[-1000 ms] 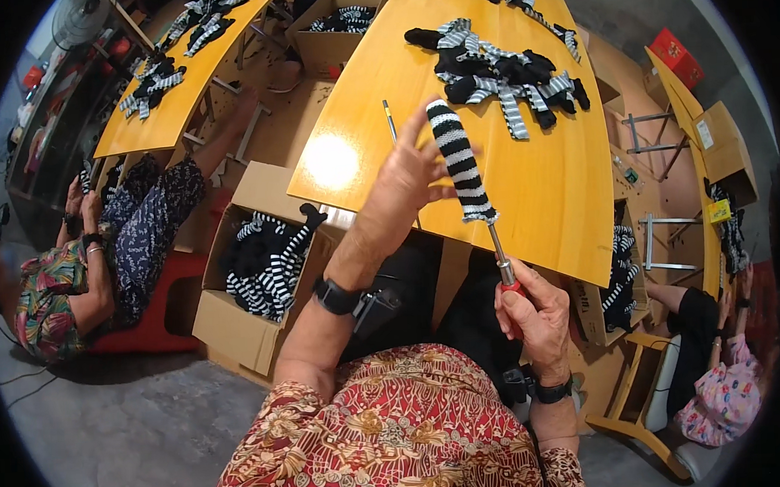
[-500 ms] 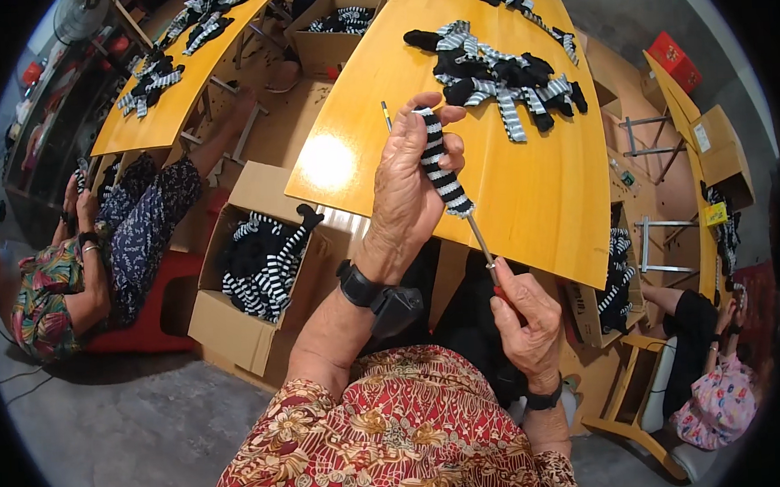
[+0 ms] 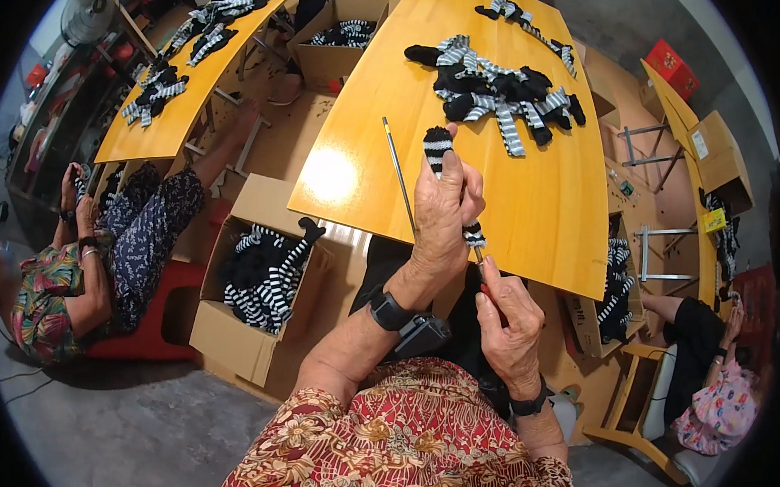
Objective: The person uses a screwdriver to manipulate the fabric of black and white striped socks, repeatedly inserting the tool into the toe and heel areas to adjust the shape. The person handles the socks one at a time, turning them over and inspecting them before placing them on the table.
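Observation:
A black-and-white striped knitted tube (image 3: 438, 143) stands upright in my left hand (image 3: 443, 208), its black end above the thumb and its lower end showing below the fingers. From beneath, a thin metal rod enters the tube; its red handle (image 3: 485, 288) is mostly covered by my right hand (image 3: 516, 329), which grips it with the index finger along it. How far the rod reaches inside is hidden by knit and fingers. Another slim metal rod (image 3: 397, 169) lies on the yellow table (image 3: 359, 123), just left of my left hand. A pile of black and grey-striped knitted pieces (image 3: 510, 95) lies farther back.
An open cardboard box (image 3: 228, 333) of striped knits stands left of the table, another box (image 3: 589, 317) at its right edge. One co-worker (image 3: 70, 284) sits at far left, another (image 3: 719, 394) at far right. A second yellow table (image 3: 133, 137) stands back left.
My left hand has moved right and down along the tube, now wrapping its middle, and the tube's black end shows. My right hand has shifted slightly left and down with the red-handled rod.

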Motion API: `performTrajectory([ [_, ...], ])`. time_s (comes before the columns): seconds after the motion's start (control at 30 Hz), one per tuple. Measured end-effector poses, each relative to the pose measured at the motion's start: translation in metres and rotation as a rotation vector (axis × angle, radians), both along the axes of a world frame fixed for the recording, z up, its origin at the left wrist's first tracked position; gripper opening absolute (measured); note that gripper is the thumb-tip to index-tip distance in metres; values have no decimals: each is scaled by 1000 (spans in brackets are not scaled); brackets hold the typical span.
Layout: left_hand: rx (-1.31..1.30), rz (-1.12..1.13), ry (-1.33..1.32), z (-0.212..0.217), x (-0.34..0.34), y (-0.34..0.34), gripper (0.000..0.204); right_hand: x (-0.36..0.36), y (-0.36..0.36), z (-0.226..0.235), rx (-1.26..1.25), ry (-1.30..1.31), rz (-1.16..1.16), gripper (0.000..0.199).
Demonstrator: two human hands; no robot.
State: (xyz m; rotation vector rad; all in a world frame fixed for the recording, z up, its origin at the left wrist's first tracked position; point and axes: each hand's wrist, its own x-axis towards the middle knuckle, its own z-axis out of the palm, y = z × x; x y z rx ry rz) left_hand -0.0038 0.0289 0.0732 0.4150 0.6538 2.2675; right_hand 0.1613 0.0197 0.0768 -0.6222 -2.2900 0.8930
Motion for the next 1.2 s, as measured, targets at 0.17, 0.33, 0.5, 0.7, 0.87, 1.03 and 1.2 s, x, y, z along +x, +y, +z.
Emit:
performTrajectory([
  [0.17,-3,-73,42,4,0,4,54,-13,2,-10,182,49,-61,48],
  [0.33,42,-110,129,8,-7,-1,53,-23,7,-27,452,114,-103,49],
  [0.5,132,20,30,14,-29,-9,45,-12,12,-29,477,119,-9,49],
  [0.7,239,-28,-101,11,-38,-5,43,-21,2,-45,353,221,-10,45],
  [0.87,53,20,-41,27,-18,-6,53,-27,-7,-37,124,191,-41,39],
  [1.03,101,15,5,25,-15,-10,53,-30,-5,-38,192,220,-21,39],
  [1.2,63,121,60,21,-21,-13,46,-24,3,-33,180,210,47,42],
])
